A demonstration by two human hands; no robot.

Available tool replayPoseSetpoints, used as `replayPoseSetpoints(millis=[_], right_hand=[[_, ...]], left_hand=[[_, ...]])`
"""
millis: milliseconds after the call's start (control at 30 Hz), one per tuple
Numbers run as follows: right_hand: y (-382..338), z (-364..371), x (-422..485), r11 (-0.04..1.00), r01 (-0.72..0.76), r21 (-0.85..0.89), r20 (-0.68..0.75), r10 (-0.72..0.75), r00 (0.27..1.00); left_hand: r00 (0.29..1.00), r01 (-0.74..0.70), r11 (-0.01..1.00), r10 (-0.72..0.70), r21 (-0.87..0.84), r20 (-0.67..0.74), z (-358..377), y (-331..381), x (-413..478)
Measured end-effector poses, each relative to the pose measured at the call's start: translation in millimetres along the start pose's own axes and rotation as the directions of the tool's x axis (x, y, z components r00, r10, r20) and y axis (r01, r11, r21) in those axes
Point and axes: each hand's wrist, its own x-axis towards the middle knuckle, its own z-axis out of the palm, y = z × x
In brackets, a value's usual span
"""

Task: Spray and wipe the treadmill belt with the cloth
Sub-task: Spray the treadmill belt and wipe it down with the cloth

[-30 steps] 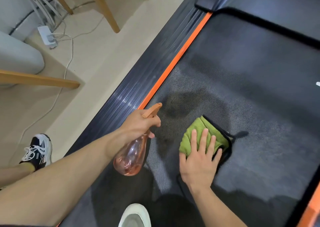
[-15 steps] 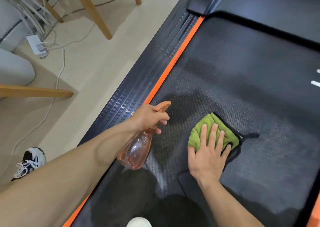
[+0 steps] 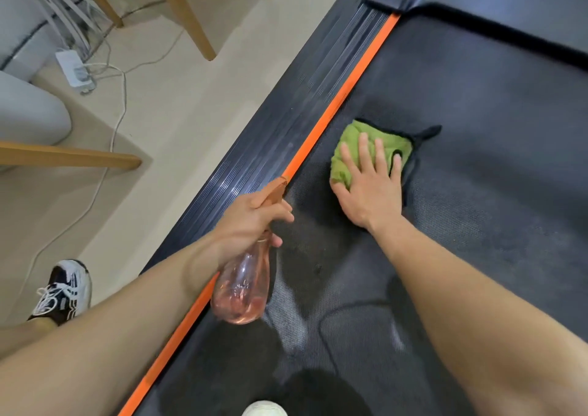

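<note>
The dark treadmill belt fills the right half of the view, with damp darker patches near its left edge. A green cloth with a black trim lies on the belt close to the orange side strip. My right hand presses flat on the cloth with its fingers spread. My left hand grips the neck of a pinkish clear spray bottle, fingers on its orange trigger, nozzle pointing toward the belt's left edge. The bottle hangs tilted over the strip.
An orange strip and a ribbed dark side rail border the belt on the left. Beyond lie a pale floor, wooden furniture legs, a power strip with cables, and a sneaker. A white shoe tip shows at the bottom.
My right hand has slid the cloth forward and left, up to the orange strip. My left hand with the bottle has kept beside it, moving forward along the belt's edge.
</note>
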Motion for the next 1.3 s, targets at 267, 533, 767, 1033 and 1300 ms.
replayPoseSetpoints(millis=[267,533,767,1033,1300], right_hand=[[-15.2,39.3,-100.6,0.802,0.591,-0.083,0.126,-0.580,0.805],[8.3,-15.7,40.9,0.999,-0.034,-0.013,-0.021,0.034,0.999],[-39.0,52.6,-131.7,0.825,0.564,-0.030,0.133,-0.556,0.821],[3.1,-8.2,32.5,0.991,0.113,-0.069,0.037,-0.110,0.993],[-25.6,51.3,-145.9,0.985,0.174,0.003,0.024,-0.174,0.984]], left_hand=[[0.995,-0.016,0.999,0.013,-0.029,-0.104,-6.3,11.4,-0.1],[0.999,0.029,0.999,-0.027,0.042,-0.040,-10.5,-5.0,1.3],[0.997,0.078,0.996,-0.078,0.054,0.000,-4.9,1.5,20.8],[0.998,0.004,0.984,-0.014,0.179,0.060,-11.3,-4.9,25.1],[0.989,0.025,0.977,-0.054,0.210,0.137,26.6,-5.6,20.1]])
